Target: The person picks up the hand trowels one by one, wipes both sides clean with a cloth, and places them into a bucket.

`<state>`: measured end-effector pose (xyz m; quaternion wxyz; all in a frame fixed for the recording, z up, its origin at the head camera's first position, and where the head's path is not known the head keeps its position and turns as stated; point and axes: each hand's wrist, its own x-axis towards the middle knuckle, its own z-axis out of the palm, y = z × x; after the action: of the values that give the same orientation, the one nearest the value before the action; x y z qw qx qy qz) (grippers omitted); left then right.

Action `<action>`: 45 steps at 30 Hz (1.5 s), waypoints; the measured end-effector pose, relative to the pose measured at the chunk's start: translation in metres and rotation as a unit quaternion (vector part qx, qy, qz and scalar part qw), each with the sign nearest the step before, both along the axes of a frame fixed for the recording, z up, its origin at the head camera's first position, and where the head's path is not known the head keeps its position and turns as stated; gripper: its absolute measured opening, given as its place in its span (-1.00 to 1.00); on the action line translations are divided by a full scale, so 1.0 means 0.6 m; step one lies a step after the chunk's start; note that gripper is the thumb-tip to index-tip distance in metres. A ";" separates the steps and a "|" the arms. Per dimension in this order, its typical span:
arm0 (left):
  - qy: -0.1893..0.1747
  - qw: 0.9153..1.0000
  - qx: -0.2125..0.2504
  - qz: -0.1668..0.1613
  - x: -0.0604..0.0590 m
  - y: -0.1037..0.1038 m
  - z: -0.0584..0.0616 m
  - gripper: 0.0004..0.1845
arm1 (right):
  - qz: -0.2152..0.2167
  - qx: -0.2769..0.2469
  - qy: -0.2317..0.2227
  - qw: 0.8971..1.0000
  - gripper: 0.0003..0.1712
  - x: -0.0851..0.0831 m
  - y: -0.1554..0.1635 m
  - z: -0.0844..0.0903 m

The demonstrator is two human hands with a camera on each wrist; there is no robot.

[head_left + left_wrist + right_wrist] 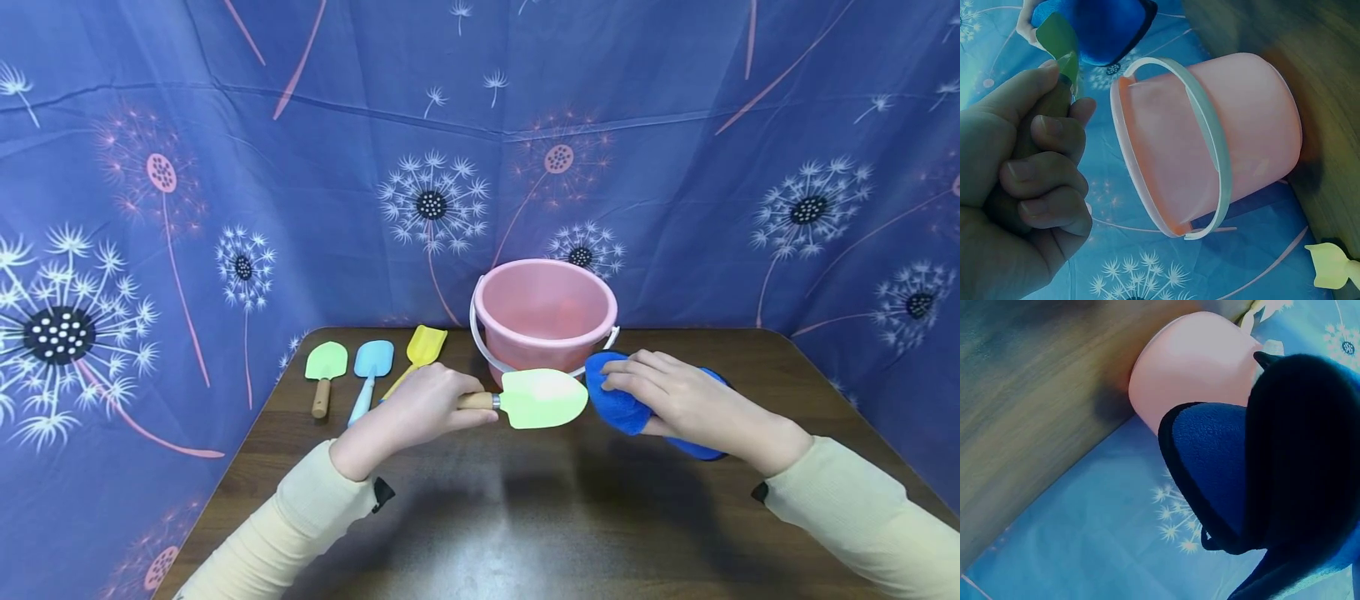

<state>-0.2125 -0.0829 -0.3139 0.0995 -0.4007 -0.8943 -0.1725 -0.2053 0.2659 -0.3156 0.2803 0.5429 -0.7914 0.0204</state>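
Observation:
My left hand [420,408] grips the wooden handle of a hand trowel with a pale green blade [543,399], fingers curled round it. The blade lies level and points right, in front of the bucket. In my right hand [678,400] is a folded blue cloth [617,402] with dark edging, bunched between fingers and thumb; part of it hangs behind the hand. The blade's tip comes up close to the cloth, and whether they touch I cannot tell. The right wrist view shows the cloth [1210,456] large, hiding the right fingers. In the left wrist view the curled fingers [1047,175] show clearly.
A pink bucket [547,329] with a white handle stands at the table's back. Left of it lie a small green trowel [326,362], a light blue shovel [372,360] and a yellow shovel [426,345] on the brown wooden table [480,517]. A blue dandelion-print curtain [337,167] hangs behind.

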 end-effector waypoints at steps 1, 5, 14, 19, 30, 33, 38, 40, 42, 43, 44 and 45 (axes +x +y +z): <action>0.001 1.000 0.002 -0.003 0.000 0.000 0.000 -0.56 | 0.005 -0.005 0.004 1.000 -0.41 0.000 0.001 0.001; 0.006 1.000 0.009 -0.010 -0.004 -0.001 0.000 -0.56 | 0.013 -0.018 0.016 1.000 -0.42 0.001 0.005 0.006; -0.001 1.000 -0.009 0.004 -0.013 -0.004 -0.016 -0.58 | 0.011 -0.017 0.021 1.000 -0.40 0.004 0.008 0.032; -0.016 1.000 -0.012 0.007 -0.018 0.000 -0.037 -0.59 | 0.018 -0.020 0.026 0.999 -0.42 0.004 0.001 0.044; -0.049 0.998 -0.025 0.014 -0.029 0.017 -0.051 -0.56 | 0.026 0.000 0.018 1.000 -0.39 0.007 -0.039 0.051; -0.057 0.998 -0.030 0.008 -0.030 0.024 -0.051 -0.57 | 0.038 0.014 0.032 0.999 -0.38 0.006 -0.052 0.051; -0.074 0.997 -0.031 -0.001 -0.030 0.034 -0.050 -0.62 | 0.046 0.046 0.040 0.997 -0.36 0.007 -0.077 0.045; -0.083 0.996 -0.028 -0.004 -0.030 0.037 -0.050 -0.66 | 0.048 0.056 0.035 0.997 -0.34 0.008 -0.088 0.042; -0.089 0.996 -0.028 -0.007 -0.030 0.039 -0.051 -0.69 | 0.051 0.062 0.035 0.996 -0.33 0.008 -0.097 0.039; -0.090 0.996 -0.027 -0.009 -0.031 0.040 -0.051 -0.69 | 0.053 0.064 0.036 0.996 -0.32 0.008 -0.102 0.038; -0.091 0.995 -0.027 -0.011 -0.031 0.041 -0.051 -0.70 | 0.054 0.065 0.036 0.996 -0.32 0.008 -0.106 0.036; -0.091 0.995 -0.026 -0.012 -0.031 0.042 -0.051 -0.70 | 0.055 0.068 0.038 0.995 -0.31 0.007 -0.109 0.034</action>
<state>-0.2314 -0.0578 -0.3446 0.0048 -0.3964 -0.8990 -0.1859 -0.2011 0.2004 -0.2952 0.2712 0.6041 -0.7484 -0.0385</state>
